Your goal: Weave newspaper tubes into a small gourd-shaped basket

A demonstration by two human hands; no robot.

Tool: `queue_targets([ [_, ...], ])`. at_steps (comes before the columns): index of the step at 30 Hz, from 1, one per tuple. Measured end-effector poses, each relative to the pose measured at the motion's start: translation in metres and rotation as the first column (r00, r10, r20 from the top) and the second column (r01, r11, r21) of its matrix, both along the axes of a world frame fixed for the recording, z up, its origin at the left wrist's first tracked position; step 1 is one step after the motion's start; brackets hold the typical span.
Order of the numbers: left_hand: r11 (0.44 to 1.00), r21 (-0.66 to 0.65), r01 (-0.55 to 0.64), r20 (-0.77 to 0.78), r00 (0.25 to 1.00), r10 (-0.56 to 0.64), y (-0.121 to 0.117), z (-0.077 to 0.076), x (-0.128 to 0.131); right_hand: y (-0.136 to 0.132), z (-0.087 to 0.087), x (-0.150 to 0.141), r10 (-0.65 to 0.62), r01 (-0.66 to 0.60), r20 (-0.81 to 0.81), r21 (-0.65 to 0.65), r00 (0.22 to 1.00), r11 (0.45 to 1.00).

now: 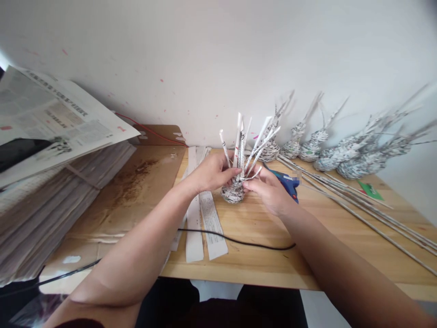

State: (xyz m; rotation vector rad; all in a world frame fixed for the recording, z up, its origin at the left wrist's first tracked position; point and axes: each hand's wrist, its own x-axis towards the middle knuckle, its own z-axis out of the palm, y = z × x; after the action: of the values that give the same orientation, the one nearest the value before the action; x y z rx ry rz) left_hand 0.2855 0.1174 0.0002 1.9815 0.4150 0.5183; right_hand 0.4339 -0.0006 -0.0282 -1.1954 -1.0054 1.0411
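The left hand (pixel 215 172) is closed on the neck of a small woven paper piece (pixel 233 194), its thumb across the front, while the right hand (pixel 269 190) pinches the same neck from the right side; the piece stands upright at the middle of the wooden table (pixel 259 266), with at least six paper tubes (pixel 237 136) rising from it. Just right is one blue tool (pixel 290 187), its label blurred, and at left lie at least two printed paper strips (pixel 213 223), their text too small to read. Far right, at least five other woven pieces (pixel 313 145) are near the wall, behind several long paper sticks (pixel 341 196) and one green card (pixel 371 190), and far left is one stack of newspapers (pixel 68 200), its print not readable.
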Motion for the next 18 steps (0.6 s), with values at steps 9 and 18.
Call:
queue_targets([
  [9, 0.988, 0.149, -0.044, -0.013, 0.999, 0.047, -0.006, -0.002, 0.003, 0.003, -0.011, -0.012, -0.138, 0.137, 0.029, 0.044, 0.99, 0.99],
  [18, 0.98, 0.181, -0.078, -0.016, 0.996, 0.082, -0.002, -0.003, 0.003, 0.003, -0.01, -0.007, -0.06, 0.06, 0.008, 0.022, 0.998, 0.998],
])
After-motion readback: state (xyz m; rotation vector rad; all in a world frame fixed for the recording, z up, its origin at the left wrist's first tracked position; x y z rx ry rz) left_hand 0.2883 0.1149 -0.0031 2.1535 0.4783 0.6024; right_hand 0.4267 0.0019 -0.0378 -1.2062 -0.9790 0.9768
